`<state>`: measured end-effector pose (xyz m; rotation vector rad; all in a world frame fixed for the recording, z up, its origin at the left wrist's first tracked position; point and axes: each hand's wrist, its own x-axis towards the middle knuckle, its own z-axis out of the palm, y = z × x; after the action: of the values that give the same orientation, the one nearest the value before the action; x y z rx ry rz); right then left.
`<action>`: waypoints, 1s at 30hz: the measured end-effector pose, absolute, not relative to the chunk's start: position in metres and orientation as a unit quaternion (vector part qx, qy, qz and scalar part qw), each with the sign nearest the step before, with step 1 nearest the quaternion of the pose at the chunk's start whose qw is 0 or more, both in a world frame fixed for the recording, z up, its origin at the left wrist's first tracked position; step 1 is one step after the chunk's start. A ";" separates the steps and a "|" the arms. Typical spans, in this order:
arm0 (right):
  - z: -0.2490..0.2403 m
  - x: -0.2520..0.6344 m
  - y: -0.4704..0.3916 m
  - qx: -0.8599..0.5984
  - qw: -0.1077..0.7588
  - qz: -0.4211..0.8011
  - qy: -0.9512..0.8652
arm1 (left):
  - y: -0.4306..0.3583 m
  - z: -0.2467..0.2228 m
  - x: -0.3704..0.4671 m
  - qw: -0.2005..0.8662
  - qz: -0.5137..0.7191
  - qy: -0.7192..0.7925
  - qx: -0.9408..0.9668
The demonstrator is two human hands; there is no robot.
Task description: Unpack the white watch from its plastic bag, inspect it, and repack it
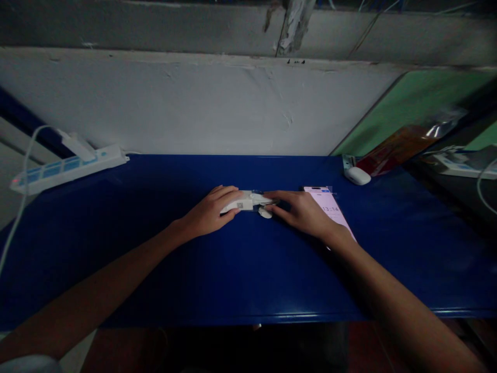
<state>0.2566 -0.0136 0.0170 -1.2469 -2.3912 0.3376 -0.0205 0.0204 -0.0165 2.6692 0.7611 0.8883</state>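
White labelled package (pixel 243 203), head view: centre of blue table (pixel 233 274). Left hand (pixel 209 211) pinches one end between thumb and fingers, likely steadying it; right hand (pixel 305 212) pinches the opposite end, probably for control, exact part unclear. Phone (pixel 330 203) partly under right wrist.

The desk (pixel 248 274) lies open along its near edge and toward the left. A power strip (pixel 73 167) blocks the far-left corner; a lit phone (pixel 330 207) and white case (pixel 357 176) obstruct the right.
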 end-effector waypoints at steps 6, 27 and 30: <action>0.015 0.246 -0.016 -0.416 0.213 0.062 -0.882 | 0.020 -0.017 -0.020 0.086 0.281 0.264 0.919; 0.024 0.243 -0.024 -0.382 0.186 0.144 -0.894 | 0.018 -0.013 -0.022 0.101 0.271 0.265 0.920; 0.024 0.249 -0.022 -0.385 0.180 0.136 -0.895 | 0.016 -0.013 -0.020 0.094 0.251 0.286 0.920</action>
<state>0.2486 -0.0216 0.0243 -1.0888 -2.5287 0.3834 -0.0202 0.0164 -0.0134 2.7287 0.8482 0.7435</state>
